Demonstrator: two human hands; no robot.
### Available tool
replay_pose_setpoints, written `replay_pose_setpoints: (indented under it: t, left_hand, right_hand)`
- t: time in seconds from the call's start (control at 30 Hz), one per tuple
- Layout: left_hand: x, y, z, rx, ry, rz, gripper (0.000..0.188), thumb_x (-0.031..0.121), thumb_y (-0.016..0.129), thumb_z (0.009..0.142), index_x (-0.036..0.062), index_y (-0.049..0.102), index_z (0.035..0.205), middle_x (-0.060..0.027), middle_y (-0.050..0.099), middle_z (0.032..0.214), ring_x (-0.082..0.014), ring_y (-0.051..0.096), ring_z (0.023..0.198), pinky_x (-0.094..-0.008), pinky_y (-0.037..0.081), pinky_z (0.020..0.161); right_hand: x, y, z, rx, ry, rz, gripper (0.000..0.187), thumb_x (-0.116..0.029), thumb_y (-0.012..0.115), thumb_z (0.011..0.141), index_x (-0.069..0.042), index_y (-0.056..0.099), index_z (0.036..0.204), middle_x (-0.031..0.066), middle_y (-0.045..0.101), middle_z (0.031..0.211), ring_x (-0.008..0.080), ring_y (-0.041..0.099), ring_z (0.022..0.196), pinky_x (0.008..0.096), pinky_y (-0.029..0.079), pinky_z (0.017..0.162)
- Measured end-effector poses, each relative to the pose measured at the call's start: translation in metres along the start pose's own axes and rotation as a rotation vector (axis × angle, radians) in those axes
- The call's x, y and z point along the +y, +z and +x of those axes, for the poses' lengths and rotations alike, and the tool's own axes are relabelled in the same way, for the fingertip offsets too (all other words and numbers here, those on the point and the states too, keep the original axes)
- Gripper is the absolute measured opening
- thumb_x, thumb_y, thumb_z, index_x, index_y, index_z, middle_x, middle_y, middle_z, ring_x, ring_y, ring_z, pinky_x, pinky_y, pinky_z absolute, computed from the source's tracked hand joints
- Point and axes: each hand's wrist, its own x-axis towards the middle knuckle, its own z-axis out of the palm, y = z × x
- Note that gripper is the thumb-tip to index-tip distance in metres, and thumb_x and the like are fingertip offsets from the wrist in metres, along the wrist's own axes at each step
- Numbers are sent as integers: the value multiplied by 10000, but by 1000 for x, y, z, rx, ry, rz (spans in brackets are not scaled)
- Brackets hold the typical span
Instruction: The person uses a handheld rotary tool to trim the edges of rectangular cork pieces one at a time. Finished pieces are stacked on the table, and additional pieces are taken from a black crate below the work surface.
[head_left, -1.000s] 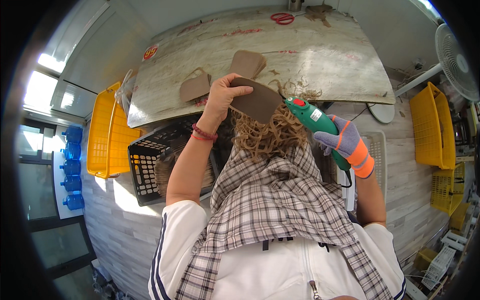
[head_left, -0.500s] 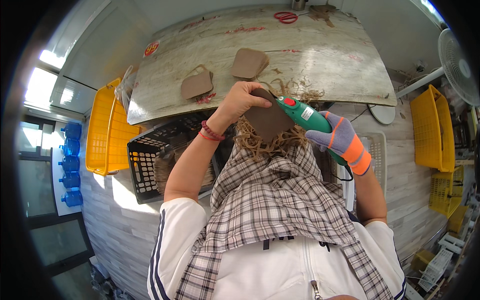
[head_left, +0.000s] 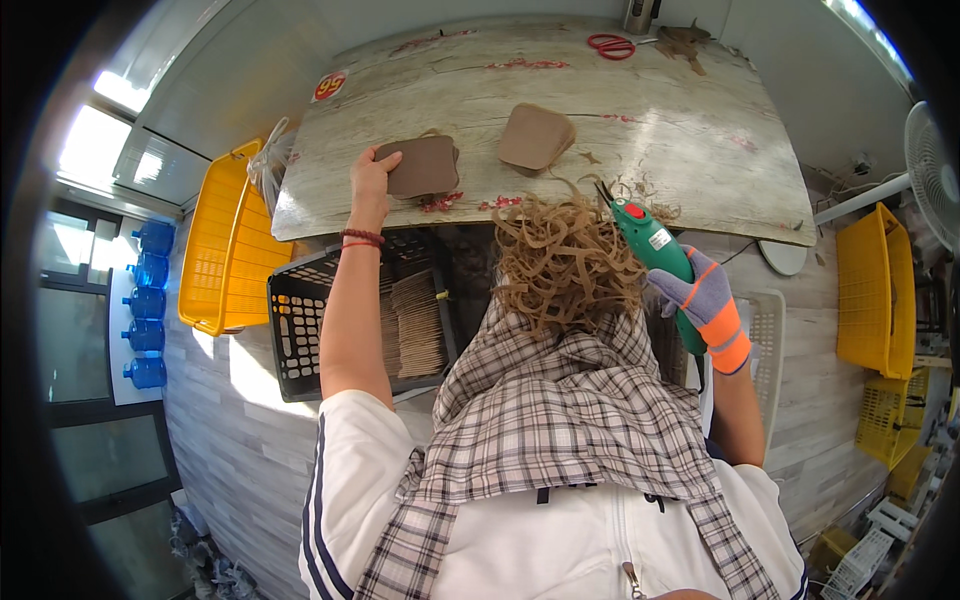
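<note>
My bare left hand (head_left: 371, 187) grips the left edge of a brown square piece (head_left: 424, 165) with rounded corners, like thin leather or felt. That piece lies over the small left pile on the table. A second stack of similar pieces (head_left: 535, 136) sits to its right. My right hand (head_left: 697, 293), in a grey and orange work glove, is wrapped round green electric scissors (head_left: 654, 240) with a red button. Their blades point up toward the table's near edge. Curly brown offcut strips (head_left: 570, 262) are heaped on my checked apron (head_left: 540, 420), left of the scissors.
Red-handled scissors (head_left: 611, 46) lie at the back of the wooden table (head_left: 400, 90). A black crate (head_left: 300, 345) with many stacked brown pieces (head_left: 416, 315) stands below its left side. Yellow baskets (head_left: 215, 250) stand left and right (head_left: 872, 290). A white fan (head_left: 930, 160) is at right.
My left hand has moved from the scissors to the left pile, taking the brown piece with it. The strips on my apron are now uncovered. My right hand still grips the electric scissors.
</note>
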Motion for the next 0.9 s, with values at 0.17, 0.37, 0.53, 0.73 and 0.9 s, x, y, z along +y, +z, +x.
replay_pose_setpoints:
  t: [0.17, 0.37, 0.53, 0.73, 0.9]
  left_hand:
    - [-35, 7, 24, 234, 356, 796, 373, 116, 691, 773, 7, 599, 1118, -186, 583, 1148, -333, 519, 1111, -441, 405, 959]
    - [-23, 123, -22, 93, 803, 1107, 534, 369, 640, 830, -21, 566, 1187, -230, 396, 1379, -393, 275, 1341, -482, 208, 1114]
    - [-29, 175, -37, -32, 388, 1059, 676, 437, 618, 853, -55, 471, 1293, -220, 243, 1484, -363, 104, 1413, -471, 104, 1154]
    - [-36, 190, -46, 114, 543, 830, 503, 249, 747, 759, -12, 535, 1134, -209, 338, 1413, -358, 195, 1375, -452, 174, 1125]
    - [-25, 194, -48, 141, 616, 585, 365, 134, 775, 703, 48, 546, 975, -150, 487, 1192, -330, 409, 1165, -447, 293, 996]
  right_hand:
    - [14, -2, -1, 71, 36, 21, 452, -237, 769, 772, 27, 568, 1080, 28, 610, 708, 67, 537, 509, 221, 438, 461]
    - [28, 0, 0, 103, 49, 54, 445, -240, 774, 767, 24, 576, 1065, 30, 613, 704, 66, 537, 509, 221, 439, 468]
    - [35, -1, -5, 135, 36, 53, 431, -244, 771, 771, 15, 582, 1058, 19, 612, 689, 63, 539, 522, 218, 434, 478]
    - [43, -5, -9, 161, 25, 37, 438, -251, 769, 773, 13, 586, 1070, 16, 619, 697, 59, 536, 537, 223, 433, 488]
    - [39, -5, -6, 151, 0, 78, 446, -258, 772, 771, 15, 586, 1070, 22, 623, 710, 56, 537, 567, 221, 434, 505]
